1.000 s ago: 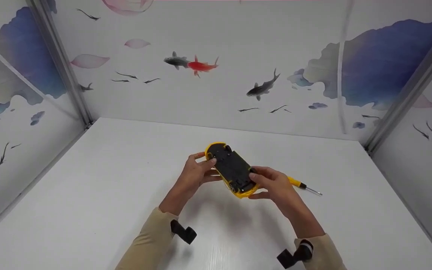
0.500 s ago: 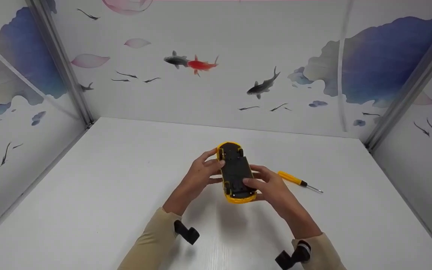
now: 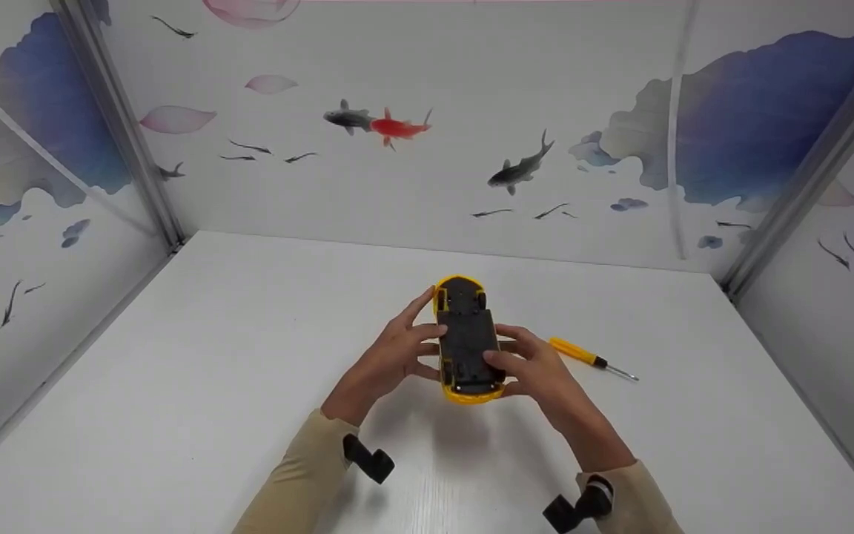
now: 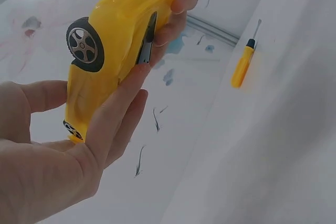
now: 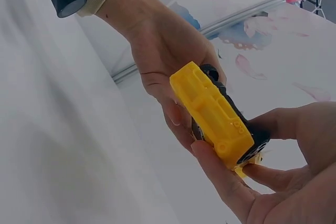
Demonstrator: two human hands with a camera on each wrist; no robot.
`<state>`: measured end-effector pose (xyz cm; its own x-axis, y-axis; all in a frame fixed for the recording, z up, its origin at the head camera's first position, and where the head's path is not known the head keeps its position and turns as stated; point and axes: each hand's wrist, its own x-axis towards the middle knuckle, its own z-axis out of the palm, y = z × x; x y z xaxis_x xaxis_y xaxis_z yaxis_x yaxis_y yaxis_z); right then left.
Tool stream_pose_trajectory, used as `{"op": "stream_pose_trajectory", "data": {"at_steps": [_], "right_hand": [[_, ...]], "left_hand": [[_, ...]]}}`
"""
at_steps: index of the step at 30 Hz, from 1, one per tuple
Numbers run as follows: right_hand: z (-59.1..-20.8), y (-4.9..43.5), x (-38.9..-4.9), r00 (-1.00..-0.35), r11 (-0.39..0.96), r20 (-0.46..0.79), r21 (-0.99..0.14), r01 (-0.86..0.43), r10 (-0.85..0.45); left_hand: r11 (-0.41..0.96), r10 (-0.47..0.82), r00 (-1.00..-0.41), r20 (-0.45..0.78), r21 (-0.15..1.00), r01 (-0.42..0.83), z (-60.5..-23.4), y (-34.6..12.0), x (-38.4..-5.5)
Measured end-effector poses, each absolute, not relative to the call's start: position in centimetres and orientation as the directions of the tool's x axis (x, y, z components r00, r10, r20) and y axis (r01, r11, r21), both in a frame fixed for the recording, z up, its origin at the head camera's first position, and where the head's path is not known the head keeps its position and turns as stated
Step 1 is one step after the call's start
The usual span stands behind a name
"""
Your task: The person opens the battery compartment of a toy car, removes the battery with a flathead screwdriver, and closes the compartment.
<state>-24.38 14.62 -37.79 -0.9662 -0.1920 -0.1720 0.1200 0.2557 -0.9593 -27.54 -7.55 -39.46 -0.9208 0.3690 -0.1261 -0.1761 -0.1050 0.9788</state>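
A yellow toy car [image 3: 468, 337] is held above the white table with its black underside turned up toward the head camera. My left hand [image 3: 396, 348] grips its left side, thumb on the underside edge and fingers beneath. From the right, my right hand [image 3: 538, 363] holds the car's near half, its thumb lying on the black base. In the left wrist view the yellow body [image 4: 113, 40] shows a wheel [image 4: 84, 45] and a dark side window. One end of the toy car [image 5: 212, 114] faces the right wrist camera, between both hands.
A screwdriver [image 3: 583, 354] with a yellow handle lies on the white table [image 3: 249, 386], right of my right hand. White panels printed with fish and leaves [image 3: 427, 193] enclose the back and sides. Black wrist cameras [image 3: 369, 458] sit at both sleeves.
The toy car has turned from a slant to nearly straight up and down in the head view, shifting slightly right. Both hands kept hold; the left hand's fingers have spread a little.
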Motion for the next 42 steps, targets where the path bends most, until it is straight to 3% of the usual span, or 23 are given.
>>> {"op": "stream_pose_trajectory", "data": {"at_steps": [10,20,37,42], "right_hand": [[-37.9,14.4,-24.4,-0.982,0.298,-0.146,-0.949,0.105,-0.119],[-38.2,14.5,-24.6,-0.99,0.329,-0.102,-0.942,0.064,-0.1],[-39.8,14.4,-25.3,-0.989,0.356,-0.102,-0.933,0.057,-0.108],[-40.6,14.3,-25.6,-0.987,0.372,-0.115,-0.926,0.066,-0.111]], "left_hand": [[-0.046,0.354,-0.926,-0.133,0.986,-0.159,-39.6,-7.5,-27.6],[0.002,0.43,-0.895,-0.12,0.991,-0.132,-40.0,-7.5,-27.4],[0.022,0.475,-0.862,-0.176,0.982,-0.189,-41.3,-7.8,-27.9],[0.01,0.455,-0.858,-0.238,0.965,-0.262,-42.1,-7.7,-28.3]]}}
